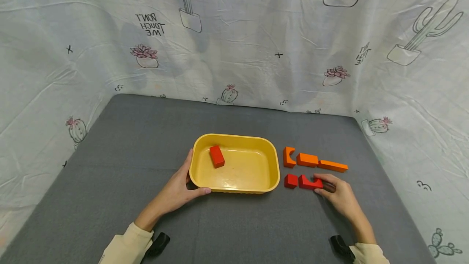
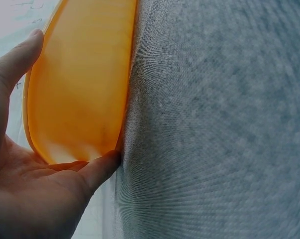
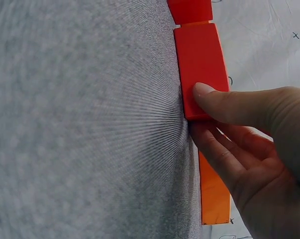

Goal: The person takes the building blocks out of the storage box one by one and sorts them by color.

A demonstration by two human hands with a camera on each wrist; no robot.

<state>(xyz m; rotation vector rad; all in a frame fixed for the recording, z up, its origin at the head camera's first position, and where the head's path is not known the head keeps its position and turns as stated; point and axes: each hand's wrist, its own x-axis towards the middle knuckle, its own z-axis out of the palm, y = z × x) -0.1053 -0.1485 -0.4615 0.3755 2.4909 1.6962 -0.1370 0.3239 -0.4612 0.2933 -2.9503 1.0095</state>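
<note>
A yellow plastic tray [image 1: 234,190] stands on the grey cloth, with one red rectangular block [image 1: 217,157] lying inside toward its left end. My left hand [image 1: 179,190] grips the tray's left end, thumb along the near side; the left wrist view shows this hand [image 2: 45,174] against the tray wall [image 2: 82,84]. To the right of the tray, my right hand [image 1: 340,196] pinches the right end of a red block with a curved notch [image 1: 307,182]. The right wrist view has the thumb on the face of this notched block [image 3: 202,59], which appears to rest on the cloth.
A small red cube [image 1: 291,181] sits between the tray and the notched block. Behind them stand an orange block with a curved cutout [image 1: 288,157], an orange rectangular block [image 1: 307,159] and a long thin orange block [image 1: 332,166]. A patterned curtain [image 1: 234,44] surrounds the table.
</note>
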